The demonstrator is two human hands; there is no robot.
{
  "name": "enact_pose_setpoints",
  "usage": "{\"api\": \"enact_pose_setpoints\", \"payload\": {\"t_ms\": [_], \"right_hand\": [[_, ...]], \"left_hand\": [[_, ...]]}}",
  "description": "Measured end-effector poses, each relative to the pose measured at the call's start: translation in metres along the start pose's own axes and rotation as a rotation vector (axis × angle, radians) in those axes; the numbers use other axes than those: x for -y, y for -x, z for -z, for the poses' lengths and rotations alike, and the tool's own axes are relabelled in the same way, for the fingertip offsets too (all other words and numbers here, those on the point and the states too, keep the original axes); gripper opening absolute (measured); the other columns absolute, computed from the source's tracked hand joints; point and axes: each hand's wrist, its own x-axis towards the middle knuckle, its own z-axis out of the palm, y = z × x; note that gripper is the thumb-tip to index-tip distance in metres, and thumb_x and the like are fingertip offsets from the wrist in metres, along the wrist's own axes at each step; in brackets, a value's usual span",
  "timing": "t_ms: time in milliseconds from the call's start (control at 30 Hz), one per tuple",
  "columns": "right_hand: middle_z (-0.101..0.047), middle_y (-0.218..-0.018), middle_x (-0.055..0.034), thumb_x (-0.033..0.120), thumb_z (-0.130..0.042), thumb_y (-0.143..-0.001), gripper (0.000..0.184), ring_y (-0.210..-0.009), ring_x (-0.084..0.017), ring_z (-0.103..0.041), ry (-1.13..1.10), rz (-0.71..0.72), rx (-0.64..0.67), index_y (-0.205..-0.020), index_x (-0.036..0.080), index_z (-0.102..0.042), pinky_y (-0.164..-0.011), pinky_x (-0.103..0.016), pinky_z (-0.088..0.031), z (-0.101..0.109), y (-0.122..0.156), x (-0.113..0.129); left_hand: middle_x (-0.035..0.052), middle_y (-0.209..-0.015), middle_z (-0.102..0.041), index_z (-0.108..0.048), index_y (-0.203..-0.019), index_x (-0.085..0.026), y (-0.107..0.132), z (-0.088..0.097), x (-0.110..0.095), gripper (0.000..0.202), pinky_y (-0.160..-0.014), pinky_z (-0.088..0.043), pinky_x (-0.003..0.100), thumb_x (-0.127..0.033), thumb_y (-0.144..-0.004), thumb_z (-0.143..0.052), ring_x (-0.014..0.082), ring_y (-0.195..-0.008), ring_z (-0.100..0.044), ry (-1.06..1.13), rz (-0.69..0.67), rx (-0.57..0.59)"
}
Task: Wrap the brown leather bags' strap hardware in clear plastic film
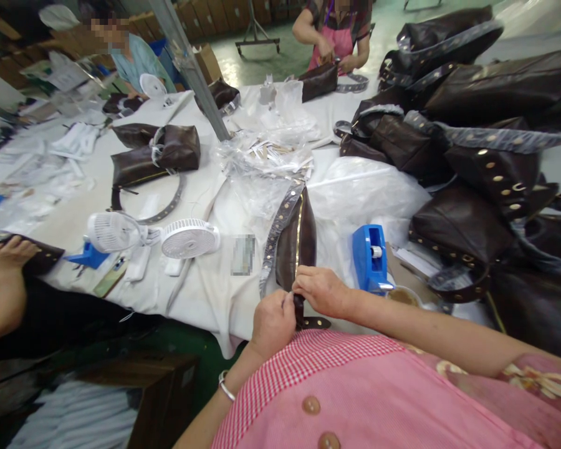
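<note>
A dark brown leather bag (295, 240) lies on the white-covered table (206, 293) right in front of me, with a studded strap (280, 227) wrapped in clear film running along its left side. My left hand (273, 321) is closed in a pinch on the near end of the bag, by the strap. My right hand (321, 290) is closed too, its fingers gripping the same near end from the right. A short strap tab with a stud shows just below my hands.
A blue tape dispenser (371, 257) stands right of my hands. Dark bags (472, 149) are heaped at the right. Two small white fans (189, 237) sit left, beyond them another bag (156, 153) and crumpled clear plastic (266, 156). Co-workers: a hand (10, 254) at left, two people far across.
</note>
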Motion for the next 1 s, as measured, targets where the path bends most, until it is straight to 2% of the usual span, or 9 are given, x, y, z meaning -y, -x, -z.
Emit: {"api": "enact_pose_setpoints", "payload": {"t_ms": [100,167,233,333,400,500,633,833,1000], "right_hand": [[-0.059,-0.077,-0.0049,0.014,-0.049,-0.093,0.022,-0.073,-0.015,-0.057,-0.047,-0.077,-0.118,-0.078,0.015,-0.065,-0.065,-0.025,-0.045,-0.012,0.012,0.007],[-0.061,-0.081,-0.0067,0.014,-0.046,-0.094,0.022,-0.076,-0.016,-0.059,-0.067,-0.079,-0.165,-0.084,0.015,-0.066,-0.068,-0.025,-0.048,-0.019,0.018,0.01],[-0.063,-0.087,-0.0085,0.011,-0.043,-0.093,0.024,-0.08,-0.017,-0.06,-0.08,-0.054,-0.181,-0.095,0.014,-0.066,-0.071,-0.027,-0.051,-0.023,0.025,0.012],[-0.065,-0.101,-0.0119,0.009,-0.042,-0.09,0.035,-0.089,-0.019,-0.062,-0.092,0.013,-0.143,-0.121,0.014,-0.059,-0.074,-0.029,-0.054,-0.025,0.034,0.011],[-0.065,-0.107,-0.013,0.01,-0.044,-0.09,0.04,-0.093,-0.02,-0.063,-0.108,0.093,-0.101,-0.128,0.015,-0.055,-0.076,-0.031,-0.054,-0.022,0.04,0.007],[-0.067,-0.104,-0.01,0.012,-0.045,-0.093,0.033,-0.091,-0.017,-0.064,-0.203,0.113,-0.121,-0.122,0.018,-0.06,-0.077,-0.029,-0.054,-0.015,0.043,-0.002],[-0.067,-0.094,-0.0072,0.019,-0.048,-0.097,0.023,-0.087,-0.016,-0.064,-0.274,-0.056,-0.223,-0.11,0.018,-0.067,-0.077,-0.028,-0.052,-0.008,0.029,-0.013],[-0.063,-0.084,-0.0043,0.023,-0.05,-0.096,0.02,-0.077,-0.015,-0.06,-0.063,0.008,0.017,-0.093,0.018,-0.069,-0.066,-0.025,-0.045,-0.008,0.003,-0.005],[-0.061,-0.082,-0.0056,0.026,-0.053,-0.091,0.016,-0.072,-0.016,-0.056,0.136,-0.081,0.043,-0.084,0.016,-0.063,-0.061,-0.027,-0.038,-0.018,-0.002,0.01]], "left_hand": [[-0.0018,-0.056,-0.053,-0.056,-0.062,-0.019,-0.006,-0.003,-0.004,0.025,-0.054,-0.033,0.025,-0.029,-0.084,-0.054,0.0123,-0.054,-0.048,0.463,0.349,0.071],[-0.006,-0.049,-0.043,-0.055,-0.062,-0.018,-0.009,-0.005,-0.008,0.021,-0.046,-0.026,0.022,-0.03,-0.078,-0.058,0.0088,-0.044,-0.037,0.781,0.577,0.124],[-0.0095,-0.048,-0.033,-0.053,-0.065,-0.018,-0.012,-0.005,-0.011,0.018,-0.042,-0.017,0.021,-0.032,-0.075,-0.059,0.0059,-0.039,-0.026,0.971,0.69,0.169],[-0.011,-0.05,-0.03,-0.05,-0.068,-0.018,-0.016,-0.002,-0.011,0.02,-0.04,-0.013,0.019,-0.035,-0.072,-0.06,0.0034,-0.039,-0.021,1.053,0.706,0.198],[-0.0112,-0.051,-0.03,-0.05,-0.069,-0.018,-0.017,0.0,-0.01,0.023,-0.04,-0.013,0.018,-0.037,-0.071,-0.062,0.0024,-0.039,-0.021,1.088,0.725,0.21],[-0.011,-0.051,-0.032,-0.051,-0.07,-0.017,-0.017,0.002,-0.006,0.025,-0.039,-0.013,0.017,-0.037,-0.07,-0.066,0.0015,-0.038,-0.022,1.111,0.754,0.233],[-0.0115,-0.049,-0.03,-0.052,-0.068,-0.016,-0.018,0.004,-0.002,0.027,-0.038,-0.011,0.016,-0.038,-0.07,-0.069,0.0009,-0.037,-0.022,1.101,0.758,0.265],[-0.012,-0.048,-0.03,-0.05,-0.068,-0.017,-0.019,0.01,-0.007,0.024,-0.039,-0.011,0.016,-0.037,-0.073,-0.064,0.0012,-0.037,-0.02,1.067,0.773,0.293],[-0.0121,-0.048,-0.025,-0.046,-0.067,-0.02,-0.017,0.009,-0.015,0.023,-0.039,-0.013,0.019,-0.037,-0.08,-0.051,0.0038,-0.036,-0.017,0.974,0.753,0.327]]}}
